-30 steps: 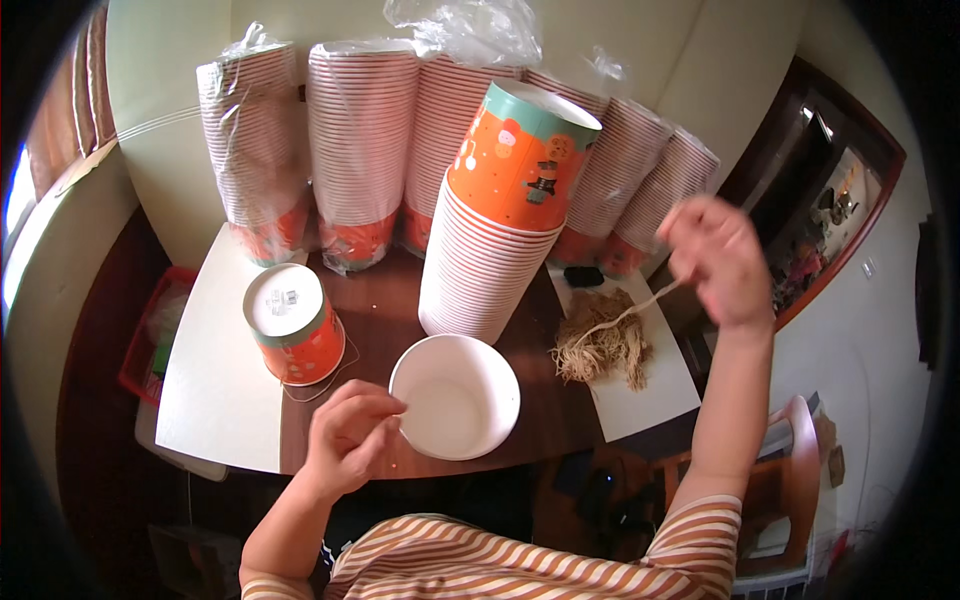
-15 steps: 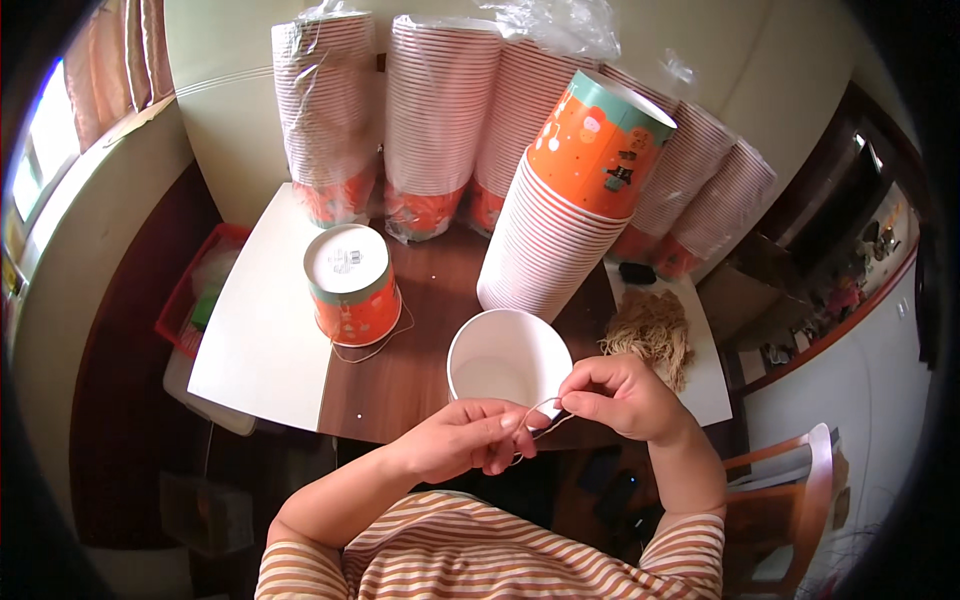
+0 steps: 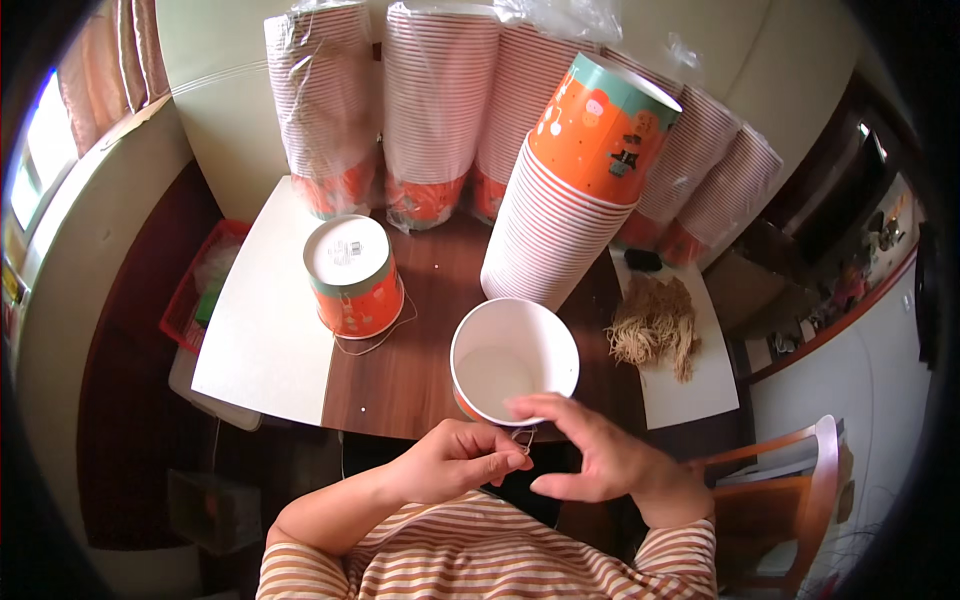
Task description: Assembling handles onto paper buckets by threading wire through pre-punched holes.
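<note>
In front of me an open paper bucket (image 3: 495,375), white inside, stands upright at the table's near edge. My left hand (image 3: 455,462) pinches a thin string (image 3: 524,436) just below the bucket's near rim. Beside it my right hand (image 3: 600,455) has its thumb and fingers apart with nothing between them; its fingertips overlap the rim in view, and whether they touch it I cannot tell. To the left an orange and green paper bucket (image 3: 358,300) sits upside down, a string looped loosely beside its lower part.
A tall leaning stack of paper buckets (image 3: 560,210) rises behind the open one. Plastic-wrapped stacks (image 3: 440,100) line the wall. On the right lie a bundle of beige strings (image 3: 655,325) and a small black object (image 3: 643,260). A wooden chair (image 3: 770,520) stands at the right.
My right hand has let go of the string and opened, moving slightly down. My left hand has shifted a little, still pinching the string.
</note>
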A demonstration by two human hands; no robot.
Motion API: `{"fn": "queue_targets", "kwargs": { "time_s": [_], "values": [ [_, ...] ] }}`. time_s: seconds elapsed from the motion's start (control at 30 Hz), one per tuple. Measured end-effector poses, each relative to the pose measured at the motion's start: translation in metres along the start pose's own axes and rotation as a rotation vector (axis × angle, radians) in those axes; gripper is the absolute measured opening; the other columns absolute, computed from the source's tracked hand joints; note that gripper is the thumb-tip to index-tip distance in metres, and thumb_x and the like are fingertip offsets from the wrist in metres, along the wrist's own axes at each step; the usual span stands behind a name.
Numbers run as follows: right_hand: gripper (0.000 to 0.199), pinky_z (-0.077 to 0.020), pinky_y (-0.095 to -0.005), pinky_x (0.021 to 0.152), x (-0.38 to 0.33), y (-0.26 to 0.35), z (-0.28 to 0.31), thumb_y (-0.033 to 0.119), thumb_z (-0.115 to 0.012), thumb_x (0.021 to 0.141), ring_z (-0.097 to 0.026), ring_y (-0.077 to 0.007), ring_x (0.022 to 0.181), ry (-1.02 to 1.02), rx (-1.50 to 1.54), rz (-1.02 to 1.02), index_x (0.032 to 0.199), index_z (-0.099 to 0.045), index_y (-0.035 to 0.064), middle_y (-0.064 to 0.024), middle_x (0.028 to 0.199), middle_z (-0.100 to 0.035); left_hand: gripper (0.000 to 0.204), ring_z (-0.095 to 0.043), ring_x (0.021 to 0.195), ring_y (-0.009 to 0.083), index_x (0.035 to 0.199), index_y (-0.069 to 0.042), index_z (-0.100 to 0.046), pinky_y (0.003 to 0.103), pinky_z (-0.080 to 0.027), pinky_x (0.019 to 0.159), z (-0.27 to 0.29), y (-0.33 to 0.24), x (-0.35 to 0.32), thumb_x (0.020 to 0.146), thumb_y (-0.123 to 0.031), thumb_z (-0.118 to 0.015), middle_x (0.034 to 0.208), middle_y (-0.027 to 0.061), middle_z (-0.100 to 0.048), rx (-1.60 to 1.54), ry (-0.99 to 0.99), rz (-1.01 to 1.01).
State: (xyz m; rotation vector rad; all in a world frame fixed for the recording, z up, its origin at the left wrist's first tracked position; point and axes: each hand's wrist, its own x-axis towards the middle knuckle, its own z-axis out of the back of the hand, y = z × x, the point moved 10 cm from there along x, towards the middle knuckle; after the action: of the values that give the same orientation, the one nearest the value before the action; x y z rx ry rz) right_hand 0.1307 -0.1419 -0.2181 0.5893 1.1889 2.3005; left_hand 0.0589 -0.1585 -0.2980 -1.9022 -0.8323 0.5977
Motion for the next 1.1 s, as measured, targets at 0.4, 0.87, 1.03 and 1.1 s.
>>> {"fn": "queue_targets", "kwargs": {
  "time_s": [0.4,0.87,1.03,1.1],
  "values": [
    [0.023,-0.0508,-0.0279,0.063,-0.014,0.006,-0.017,-0.004,-0.067,0.08,-0.061,-0.0187,0.074,-0.244,-0.096,0.076,0.102,-0.061,0.0007,-0.0091,0.089,-0.059,0.021,-0.045,0.063,0.0012,0.09,-0.002,-0.063,0.019,-0.036,0.053,0.013,0.016,-0.011,0.095,-0.021,-0.058,0.07,-0.0043,-0.056,0.072,-0.063,0.085],
    [0.008,-0.0484,-0.0247,0.065,-0.026,-0.04,-0.041,0.004,-0.059,0.09,-0.058,-0.0121,0.072,-0.172,0.256,-0.222,0.094,-0.052,0.0025,-0.0073,0.088,-0.059,0.018,-0.052,0.072,0.0046,0.097,0.002,-0.064,0.02,-0.044,0.064,0.009,0.009,-0.022,0.094,-0.016,-0.058,0.078,-0.0006,-0.061,0.248,-0.099,0.007],
    [0.013,-0.0471,-0.0233,0.06,-0.022,-0.025,-0.034,0.0,-0.064,0.084,-0.056,-0.0095,0.069,-0.194,0.129,-0.112,0.095,-0.056,0.0016,-0.0054,0.085,-0.058,0.018,-0.052,0.074,0.0038,0.098,0.001,-0.064,0.02,-0.044,0.065,0.012,0.015,-0.025,0.094,-0.016,-0.059,0.08,-0.0016,-0.061,0.228,-0.117,0.031],
    [0.019,-0.0467,-0.0257,0.056,-0.02,-0.01,-0.03,-0.002,-0.069,0.08,-0.058,-0.0142,0.067,-0.231,-0.007,0.0,0.095,-0.058,0.002,-0.007,0.083,-0.055,0.018,-0.051,0.073,0.0034,0.098,0.001,-0.064,0.02,-0.043,0.065,0.014,0.021,-0.026,0.094,-0.016,-0.058,0.08,-0.0019,-0.061,0.137,-0.1,0.064]
  ]
}}
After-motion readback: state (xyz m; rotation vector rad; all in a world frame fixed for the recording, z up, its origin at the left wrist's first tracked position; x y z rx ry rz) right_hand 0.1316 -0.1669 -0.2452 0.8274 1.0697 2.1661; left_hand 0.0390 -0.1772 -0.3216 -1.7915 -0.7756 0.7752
